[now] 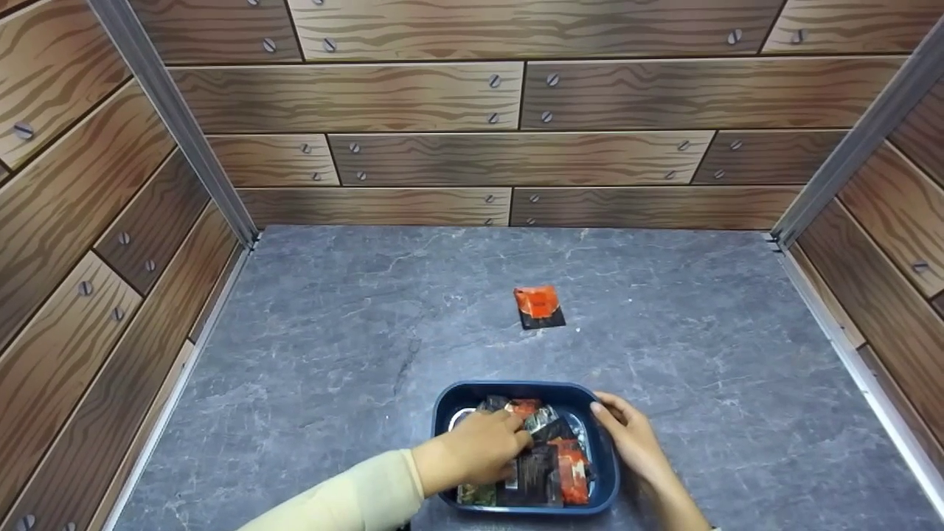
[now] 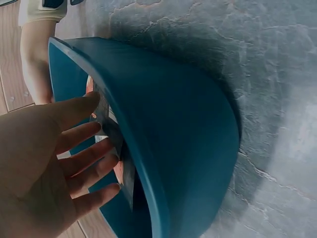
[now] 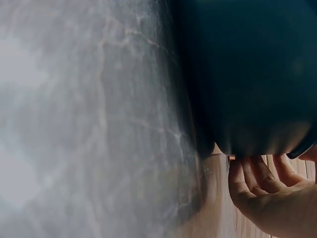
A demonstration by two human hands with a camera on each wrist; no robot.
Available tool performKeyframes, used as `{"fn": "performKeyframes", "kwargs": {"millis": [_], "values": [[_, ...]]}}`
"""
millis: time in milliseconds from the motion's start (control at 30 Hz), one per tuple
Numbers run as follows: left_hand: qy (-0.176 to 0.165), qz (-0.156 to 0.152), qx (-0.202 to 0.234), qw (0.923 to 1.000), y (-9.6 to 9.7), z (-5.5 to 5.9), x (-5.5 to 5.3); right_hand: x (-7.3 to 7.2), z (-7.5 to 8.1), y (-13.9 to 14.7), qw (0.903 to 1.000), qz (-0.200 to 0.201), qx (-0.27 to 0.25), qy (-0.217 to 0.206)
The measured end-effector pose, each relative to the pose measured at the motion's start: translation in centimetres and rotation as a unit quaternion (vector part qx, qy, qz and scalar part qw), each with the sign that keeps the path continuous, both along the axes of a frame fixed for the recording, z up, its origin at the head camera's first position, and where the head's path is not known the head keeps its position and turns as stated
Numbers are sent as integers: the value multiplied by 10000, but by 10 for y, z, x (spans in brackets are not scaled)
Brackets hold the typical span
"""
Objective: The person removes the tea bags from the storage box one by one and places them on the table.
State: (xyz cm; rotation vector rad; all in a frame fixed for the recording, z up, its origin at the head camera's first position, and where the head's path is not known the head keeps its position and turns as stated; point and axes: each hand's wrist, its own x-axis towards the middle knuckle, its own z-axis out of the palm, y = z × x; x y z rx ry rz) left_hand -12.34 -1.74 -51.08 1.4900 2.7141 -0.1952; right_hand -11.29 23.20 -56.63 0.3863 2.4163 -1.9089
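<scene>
A deep blue plastic tub (image 1: 606,483) sits at the near edge of the view, holding several flat packets, among them a black packet (image 1: 540,476) and a red one (image 1: 573,472). My left hand (image 1: 488,446) reaches down into it from the left. In the left wrist view its fingers (image 2: 86,161) are spread and fairly straight, tips right at the packets behind the tub's rim. My right hand (image 1: 633,439) holds the tub's right side, thumb at the rim and fingers against the outer wall (image 3: 247,89). The palm covers part of the contents.
An orange and black packet (image 1: 538,304) lies alone on the grey marbled tabletop (image 1: 354,310), beyond the tub. Wood-patterned panels (image 1: 428,158) wall in the back and both sides, with metal strips (image 1: 877,398) along the side edges.
</scene>
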Motion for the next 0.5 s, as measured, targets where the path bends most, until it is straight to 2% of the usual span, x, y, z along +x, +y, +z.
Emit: {"fn": "performKeyframes", "kwargs": {"millis": [200,367,500], "values": [[-2,132,-6,9999,5,-3,-2,0,1,0,9999,-46,89,-15],[-126,190,327,9992,7,-2,0,-1,0,0,9999,-32,101,-38],[-258,82,537,9982,9,-1,3,0,-2,0,10000,-34,32,-22]]}}
